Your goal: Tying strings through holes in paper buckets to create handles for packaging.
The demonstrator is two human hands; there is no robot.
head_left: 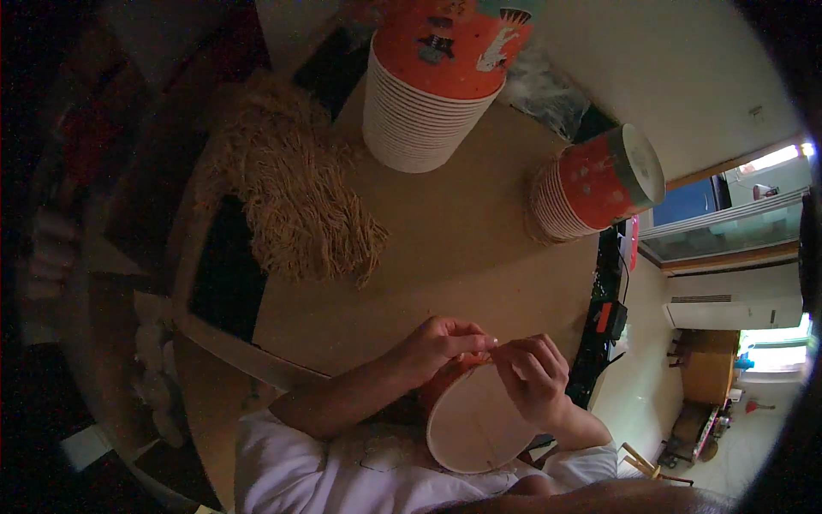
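A paper bucket (pixel 479 428) rests tilted close against my body, its pale inside facing up and a bit of orange wall showing by its rim. At that rim my left hand (pixel 449 344) is closed in a pinch. My right hand (pixel 535 377) pinches right beside it, the fingertips of both almost meeting. Whatever lies between the fingers is too small to make out. A thin line runs across the bucket's pale inside. Beyond my left forearm a thick bundle of brown cords (pixel 304 197) is spread over the table.
A tall stack of orange paper buckets (pixel 428 103) stands at the table's far side. To the right lies a shorter stack (pixel 591 188), tipped over. Clear plastic wrapping (pixel 548 90) sits behind them. Along the right table edge is a dark device (pixel 610 319) with a cable.
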